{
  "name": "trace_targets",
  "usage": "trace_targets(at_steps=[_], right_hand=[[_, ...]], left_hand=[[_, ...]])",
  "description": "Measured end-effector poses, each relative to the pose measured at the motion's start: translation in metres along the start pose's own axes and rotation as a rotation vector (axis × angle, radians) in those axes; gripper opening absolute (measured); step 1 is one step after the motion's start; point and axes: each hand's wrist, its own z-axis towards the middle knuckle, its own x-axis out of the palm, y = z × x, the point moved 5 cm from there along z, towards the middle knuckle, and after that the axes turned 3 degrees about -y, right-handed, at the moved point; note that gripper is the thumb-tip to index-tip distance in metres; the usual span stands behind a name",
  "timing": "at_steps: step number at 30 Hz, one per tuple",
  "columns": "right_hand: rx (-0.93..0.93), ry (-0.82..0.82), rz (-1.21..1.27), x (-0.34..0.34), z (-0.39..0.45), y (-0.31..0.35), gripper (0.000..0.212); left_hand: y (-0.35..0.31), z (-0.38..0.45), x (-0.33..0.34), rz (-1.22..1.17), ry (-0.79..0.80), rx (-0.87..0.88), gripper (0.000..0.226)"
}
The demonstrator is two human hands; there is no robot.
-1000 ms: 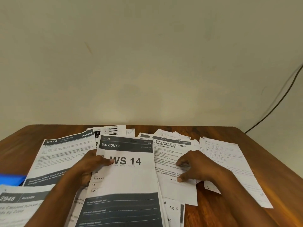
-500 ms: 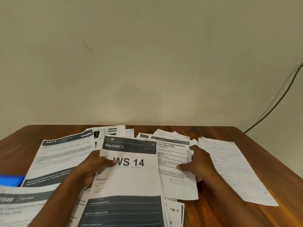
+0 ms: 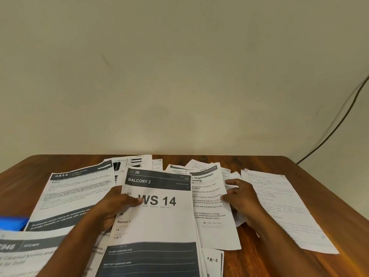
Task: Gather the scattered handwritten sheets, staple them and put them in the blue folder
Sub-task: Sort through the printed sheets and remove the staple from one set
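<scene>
Handwritten sheet lies at the bench's right, ungathered. Printed WS 14 sheet is gripped by the left hand; right hand rests relaxed beside it. Gathering judged underway; handwritten pages must next be separated.

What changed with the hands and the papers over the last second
The right hand slid right, off the face of the shoe rack sheet to its right edge, next to the handwritten sheet. The WS 14 sheet shifted right, covering more of the shoe rack sheet's title. The left hand stayed with its thumb on the WS 14 sheet. The 3414 sheet and blue folder stayed put.
</scene>
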Motion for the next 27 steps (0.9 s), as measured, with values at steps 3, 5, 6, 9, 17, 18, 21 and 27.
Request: trace_targets(at_steps=[3,5,6,9,17,18,21,27], right_hand=[[0.043,0.022,0.107,-0.009,0.005,0.001,0.047],[0.055,0.032,0.148,-0.015,0.007,0.001,0.042],[0.061,0.042,0.164,-0.018,0.008,0.000,0.040],[0.079,0.062,0.181,-0.021,0.008,-0.003,0.036],[0.088,0.053,0.195,-0.023,0.004,0.000,0.032],[0.091,0.050,0.199,-0.023,0.004,0.001,0.031],[0.089,0.034,0.218,-0.022,0.002,0.001,0.028],[-0.014,0.040,0.241,-0.012,0.002,0.004,0.011]], left_hand=[[0.001,0.000,-0.001,-0.004,0.002,-0.008,0.041],[0.001,0.000,-0.001,-0.010,0.006,-0.008,0.042],[0.001,0.000,-0.001,-0.012,0.008,-0.008,0.042],[0.001,-0.001,-0.001,-0.004,0.001,-0.003,0.040],[-0.001,-0.001,-0.001,0.020,-0.018,0.005,0.037],[0.000,-0.001,0.000,0.021,-0.015,0.003,0.037],[0.000,-0.001,-0.001,0.024,-0.015,0.003,0.037],[0.000,-0.001,0.000,0.005,-0.001,0.002,0.040]])
